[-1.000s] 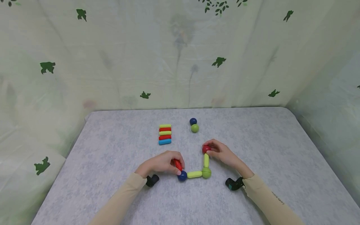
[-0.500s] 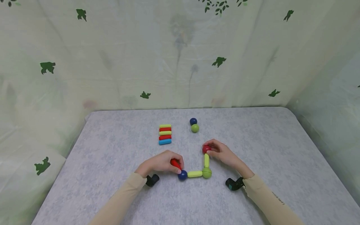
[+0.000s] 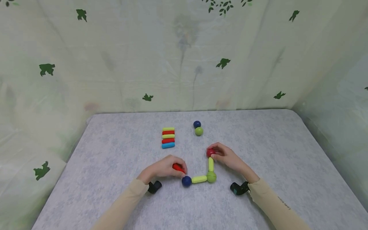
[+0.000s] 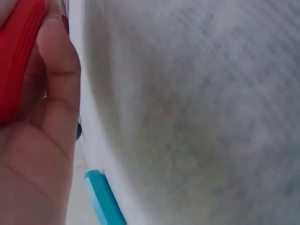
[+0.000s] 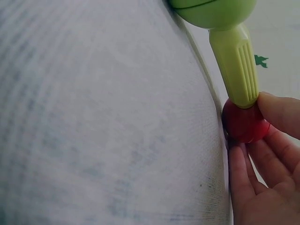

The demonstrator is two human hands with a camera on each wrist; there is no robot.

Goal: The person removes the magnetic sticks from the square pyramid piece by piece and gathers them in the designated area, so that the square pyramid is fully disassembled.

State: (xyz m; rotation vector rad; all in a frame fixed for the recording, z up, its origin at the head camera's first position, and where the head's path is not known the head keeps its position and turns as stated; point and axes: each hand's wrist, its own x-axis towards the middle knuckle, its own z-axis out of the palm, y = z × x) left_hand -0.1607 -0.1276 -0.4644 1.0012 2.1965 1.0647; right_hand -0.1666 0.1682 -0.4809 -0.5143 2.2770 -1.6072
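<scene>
My left hand (image 3: 168, 166) pinches a red ridged rod (image 3: 177, 167), seen large in the left wrist view, just behind a dark blue ball (image 3: 186, 181). Whether rod and ball touch cannot be told; fingertips cover that end. From the blue ball a yellow-green rod (image 3: 199, 179) runs right to a green ball (image 3: 211, 177). A second yellow-green rod (image 3: 211, 164) leads from there away to a red ball (image 3: 210, 153), making an L. My right hand (image 3: 227, 156) holds the red ball between thumb and fingers; the right wrist view shows the rod's end against it.
Behind the left hand lies a row of yellow-green, red and blue rods (image 3: 168, 137). A loose blue ball (image 3: 196, 124) and green ball (image 3: 199, 131) sit further back. The grey cloth-covered table (image 3: 258, 137) ends at a patterned curtain (image 3: 184, 64).
The red rod has tilted left in my left hand, its near end shifting off the top of the blue ball. That ball sits slightly nearer me. My right hand stays on the red ball.
</scene>
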